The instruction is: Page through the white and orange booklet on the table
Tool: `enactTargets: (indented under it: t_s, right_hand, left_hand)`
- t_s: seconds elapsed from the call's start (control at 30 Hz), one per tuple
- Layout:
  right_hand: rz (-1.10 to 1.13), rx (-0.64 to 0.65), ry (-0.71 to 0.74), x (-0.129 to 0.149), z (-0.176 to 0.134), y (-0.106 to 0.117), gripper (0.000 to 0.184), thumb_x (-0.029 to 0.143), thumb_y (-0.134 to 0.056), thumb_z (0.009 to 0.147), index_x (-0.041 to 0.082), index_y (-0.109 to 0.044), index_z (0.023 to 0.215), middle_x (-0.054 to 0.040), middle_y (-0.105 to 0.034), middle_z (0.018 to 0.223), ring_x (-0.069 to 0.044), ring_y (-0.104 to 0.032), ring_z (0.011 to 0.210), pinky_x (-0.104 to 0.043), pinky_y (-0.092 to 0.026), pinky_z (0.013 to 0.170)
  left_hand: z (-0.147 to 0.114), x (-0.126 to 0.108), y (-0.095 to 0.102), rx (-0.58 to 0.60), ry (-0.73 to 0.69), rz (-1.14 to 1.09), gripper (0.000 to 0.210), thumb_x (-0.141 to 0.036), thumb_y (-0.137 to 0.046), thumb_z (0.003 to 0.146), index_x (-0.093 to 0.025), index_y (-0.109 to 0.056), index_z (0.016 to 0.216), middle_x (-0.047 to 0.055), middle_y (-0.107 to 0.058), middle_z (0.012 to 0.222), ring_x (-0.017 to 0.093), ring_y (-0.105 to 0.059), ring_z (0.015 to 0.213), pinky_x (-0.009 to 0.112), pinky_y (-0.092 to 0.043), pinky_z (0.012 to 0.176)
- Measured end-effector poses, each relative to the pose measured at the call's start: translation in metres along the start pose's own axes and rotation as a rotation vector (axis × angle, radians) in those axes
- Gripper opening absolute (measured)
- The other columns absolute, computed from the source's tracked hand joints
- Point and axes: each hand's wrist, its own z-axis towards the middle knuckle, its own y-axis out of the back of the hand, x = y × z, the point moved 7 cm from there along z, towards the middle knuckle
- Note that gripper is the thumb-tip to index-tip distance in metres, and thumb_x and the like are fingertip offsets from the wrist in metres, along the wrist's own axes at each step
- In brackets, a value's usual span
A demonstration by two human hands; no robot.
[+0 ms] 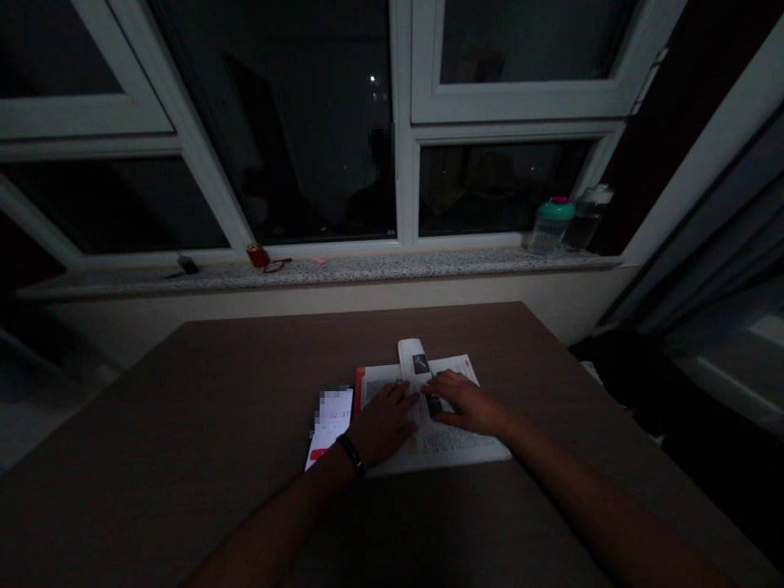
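Observation:
An open book (pixel 469 445) with printed pages lies on the brown table. A page (pixel 410 351) stands curled up along its middle. My left hand (pixel 383 420), with a dark band on the wrist, rests on the left side of the book, fingers stretched towards the curled page. Across from it, my right hand (pixel 462 400) lies on the right side, fingers spread and its fingertips at the curled page. Neither hand visibly grips anything. Just left of my left hand, a lit phone (pixel 331 416) lies face up, partly covered by my forearm.
The table (pixel 245 392) reaches towards a stone windowsill (pixel 367 268). On the sill stand a teal-lidded bottle (pixel 550 227), a clear bottle (pixel 586 216), a small red jar (pixel 258 256) and a small dark bottle (pixel 187 263). A grey curtain (pixel 698 204) hangs at right. The room is dim.

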Motion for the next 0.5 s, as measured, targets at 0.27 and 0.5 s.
enactTargets:
  t_s: [0.27, 0.5]
  right_hand:
    - [0.012, 0.025, 0.039, 0.0014, 0.0009, 0.0014, 0.055, 0.035, -0.069, 0.087, 0.025, -0.05, 0.138, -0.0107, -0.061, 0.12, -0.028, -0.051, 0.113, -0.046, -0.041, 0.099]
    - [0.062, 0.057, 0.059, -0.0003, 0.0002, 0.0025, 0.054, 0.036, -0.072, 0.085, 0.022, -0.054, 0.134, -0.0118, -0.06, 0.121, -0.027, -0.051, 0.114, -0.045, -0.04, 0.101]
  left_hand:
    - [0.0005, 0.0001, -0.0005, 0.028, 0.02, -0.002, 0.052, -0.031, -0.061, 0.092, -0.023, -0.046, 0.14, 0.012, -0.04, 0.151, 0.031, -0.038, 0.137, 0.05, -0.036, 0.11]
    - [-0.0004, 0.0018, -0.0034, 0.045, 0.013, 0.006, 0.051, -0.035, -0.057, 0.095, -0.025, -0.042, 0.143, 0.01, -0.037, 0.152, 0.03, -0.037, 0.138, 0.049, -0.034, 0.111]
